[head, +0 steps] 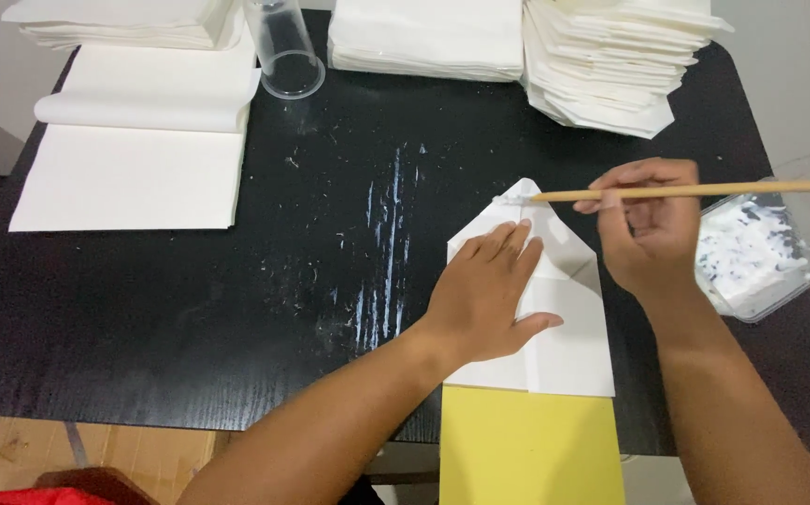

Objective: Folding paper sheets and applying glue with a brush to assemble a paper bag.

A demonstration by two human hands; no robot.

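Observation:
My left hand point(487, 297) lies flat on a folded white paper piece point(568, 318) with a pointed top, pressing it onto the black table point(190, 299). My right hand point(650, 224) grips a thin wooden brush stick point(704, 191) held level, its tip point(509, 198) touching the upper left edge of the paper's point. A yellow sheet point(531, 447) lies under the paper's lower end and hangs over the table's front edge.
A clear plastic tub of white paste point(760, 254) stands at the right edge. Stacks of white paper point(610, 65) point(423, 37) line the back. Folded sheets point(134, 150) lie at the left, a clear cup point(285, 51) on its side behind them. Dried paste streaks point(386, 252) mark the table's middle.

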